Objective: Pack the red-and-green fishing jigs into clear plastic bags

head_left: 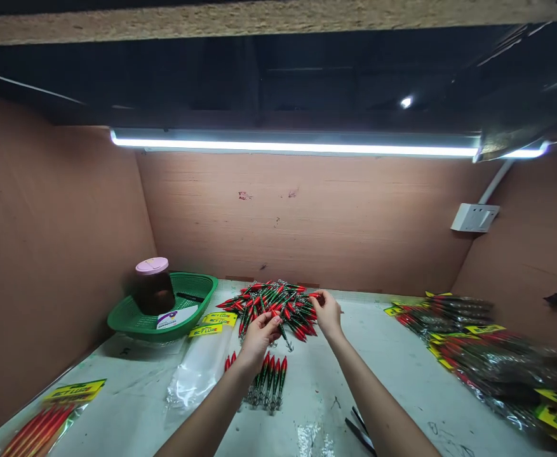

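Pinched in my left hand [259, 339] is a red-and-dark-green fishing lure [284, 335], its hooked end pointing down and away. My right hand [328, 315] has its thumb and fingers closed on the red end of another lure at the right edge of a loose pile of lures [263, 299]. Below my left hand, a neat row of the same lures [273, 384] lies with red tips away from me; my left forearm hides part of it. Clear plastic bags [197, 368] with yellow headers marked "LURE" lie left of the row.
A green basket [211, 289] at the back left holds a dark jar with a pink lid [152, 266]. Filled lure packets lie at the front left [52, 422] and in stacks along the right [478, 355]. Scissors [360, 435] rest beside my right forearm. A lit tube hangs overhead.
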`<state>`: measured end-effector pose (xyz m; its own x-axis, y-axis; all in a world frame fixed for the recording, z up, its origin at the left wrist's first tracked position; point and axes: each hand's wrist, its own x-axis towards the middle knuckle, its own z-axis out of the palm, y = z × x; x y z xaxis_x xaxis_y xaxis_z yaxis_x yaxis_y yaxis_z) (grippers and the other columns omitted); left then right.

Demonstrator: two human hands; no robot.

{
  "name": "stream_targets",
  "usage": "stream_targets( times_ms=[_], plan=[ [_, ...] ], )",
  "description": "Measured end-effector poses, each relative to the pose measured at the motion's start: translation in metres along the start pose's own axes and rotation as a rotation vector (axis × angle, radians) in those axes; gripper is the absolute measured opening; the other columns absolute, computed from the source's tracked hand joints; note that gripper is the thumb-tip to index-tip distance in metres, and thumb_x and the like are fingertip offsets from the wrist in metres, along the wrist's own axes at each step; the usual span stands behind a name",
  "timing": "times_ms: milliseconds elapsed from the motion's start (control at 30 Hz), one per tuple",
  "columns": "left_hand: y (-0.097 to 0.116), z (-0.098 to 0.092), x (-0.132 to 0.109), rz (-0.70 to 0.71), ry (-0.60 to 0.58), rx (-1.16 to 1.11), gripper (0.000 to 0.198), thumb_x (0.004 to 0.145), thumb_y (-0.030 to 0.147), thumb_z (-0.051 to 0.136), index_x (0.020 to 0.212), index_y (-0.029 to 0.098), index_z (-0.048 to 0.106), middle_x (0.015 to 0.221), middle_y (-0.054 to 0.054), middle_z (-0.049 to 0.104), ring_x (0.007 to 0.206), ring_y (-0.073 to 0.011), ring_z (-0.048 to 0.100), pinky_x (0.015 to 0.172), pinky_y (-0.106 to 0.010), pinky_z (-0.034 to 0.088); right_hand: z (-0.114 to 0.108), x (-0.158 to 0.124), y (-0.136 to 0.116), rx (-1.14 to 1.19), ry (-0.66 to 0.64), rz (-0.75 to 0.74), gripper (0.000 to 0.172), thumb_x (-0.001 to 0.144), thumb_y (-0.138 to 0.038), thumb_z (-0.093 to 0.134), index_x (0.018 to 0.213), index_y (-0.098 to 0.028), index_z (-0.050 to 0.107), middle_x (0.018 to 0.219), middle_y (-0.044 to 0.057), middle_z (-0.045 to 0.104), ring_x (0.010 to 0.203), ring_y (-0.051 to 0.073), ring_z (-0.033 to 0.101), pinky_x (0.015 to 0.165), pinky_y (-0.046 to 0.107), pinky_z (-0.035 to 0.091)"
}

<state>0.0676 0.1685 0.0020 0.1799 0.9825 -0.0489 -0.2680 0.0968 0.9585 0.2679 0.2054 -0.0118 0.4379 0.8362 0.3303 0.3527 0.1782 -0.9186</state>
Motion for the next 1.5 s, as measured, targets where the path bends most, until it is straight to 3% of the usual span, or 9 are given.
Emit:
stream_targets(
  times_ms=[167,267,400,467,600,1133,1200,1333,1500],
  plan=[
    [-0.012,-0.001,-0.024,-0.097,-0.013,-0.105,0.048,0.054,0.044,0.084,0.088,0.014,0.068,0.078,-0.003,0.066,0.065,-0.0098,0.059,0.066,-0.023,0.046,-0.004,0.002,-0.016,0.205,-0.080,0.145,0.028,0.091,-0.033,0.056,0.112,-0.015,0.057,0.107,0.006,0.061,0.087,0.016,0.062,0.074,0.035,0.054],
    [-0.011,0.000,-0.038,-0.156,-0.050,-0.141,0.049,0.054,0.043,0.084,0.089,0.014,0.068,0.076,-0.003,0.065,0.062,-0.0096,0.058,0.066,-0.024,0.046,-0.018,-0.013,-0.033,0.337,-0.174,0.199,0.024,0.091,-0.035,0.056,0.102,-0.014,0.058,0.091,0.002,0.062,0.074,0.012,0.061,0.065,0.029,0.053],
    [-0.002,0.001,-0.056,-0.198,-0.162,-0.170,0.056,0.050,0.043,0.086,0.094,0.013,0.070,0.079,-0.005,0.066,0.068,-0.0114,0.060,0.070,-0.025,0.047,-0.044,-0.062,-0.054,0.474,-0.388,0.246,0.033,0.072,-0.044,0.073,0.084,-0.016,0.058,0.066,-0.003,0.056,0.053,0.009,0.053,0.048,0.021,0.042],
    [0.003,0.002,-0.065,-0.218,-0.212,-0.175,0.055,0.050,0.041,0.087,0.095,0.012,0.071,0.079,-0.005,0.066,0.069,-0.0117,0.060,0.070,-0.025,0.046,-0.054,-0.092,-0.063,0.506,-0.487,0.288,0.036,0.066,-0.044,0.078,0.081,-0.017,0.059,0.065,-0.002,0.057,0.051,0.008,0.051,0.046,0.021,0.040],
    [0.010,0.005,-0.078,-0.255,-0.314,-0.172,0.050,0.056,0.039,0.085,0.097,0.013,0.072,0.081,-0.006,0.068,0.071,-0.0120,0.060,0.070,-0.024,0.046,-0.062,-0.130,-0.075,0.556,-0.598,0.351,0.032,0.068,-0.041,0.077,0.083,-0.017,0.062,0.070,-0.001,0.061,0.053,0.007,0.051,0.050,0.020,0.041],
    [0.015,0.011,-0.094,-0.220,-0.437,-0.148,0.042,0.069,0.037,0.076,0.104,0.014,0.069,0.088,-0.008,0.069,0.075,-0.0131,0.061,0.071,-0.025,0.048,-0.070,-0.136,-0.084,0.588,-0.633,0.349,0.025,0.071,-0.035,0.076,0.082,-0.018,0.061,0.069,-0.002,0.058,0.051,0.006,0.048,0.049,0.018,0.040],
    [0.013,0.009,-0.090,-0.189,-0.424,-0.030,0.041,0.073,0.040,0.072,0.105,0.015,0.067,0.093,-0.008,0.068,0.076,-0.0133,0.061,0.071,-0.026,0.048,-0.069,-0.135,-0.081,0.555,-0.635,0.349,0.028,0.070,-0.038,0.076,0.082,-0.017,0.060,0.068,-0.002,0.058,0.050,0.005,0.048,0.049,0.018,0.041],
    [-0.001,0.004,-0.062,-0.112,-0.277,0.540,0.030,0.079,0.033,0.062,0.102,0.014,0.066,0.089,-0.007,0.068,0.077,-0.0155,0.062,0.071,-0.027,0.048,-0.055,-0.128,-0.059,0.221,-0.527,0.467,0.030,0.070,-0.039,0.075,0.080,-0.017,0.056,0.059,-0.006,0.052,0.047,0.006,0.049,0.046,0.018,0.042],
    [-0.024,0.010,-0.022,-0.114,-0.126,0.936,0.017,0.067,0.021,0.070,0.083,0.016,0.069,0.079,-0.007,0.069,0.084,-0.0240,0.064,0.074,-0.032,0.045,-0.014,-0.113,-0.018,-0.105,-0.466,0.637,0.016,0.086,-0.029,0.062,0.085,-0.014,0.056,0.061,-0.006,0.053,0.044,0.005,0.050,0.041,0.018,0.042]
  ],
)
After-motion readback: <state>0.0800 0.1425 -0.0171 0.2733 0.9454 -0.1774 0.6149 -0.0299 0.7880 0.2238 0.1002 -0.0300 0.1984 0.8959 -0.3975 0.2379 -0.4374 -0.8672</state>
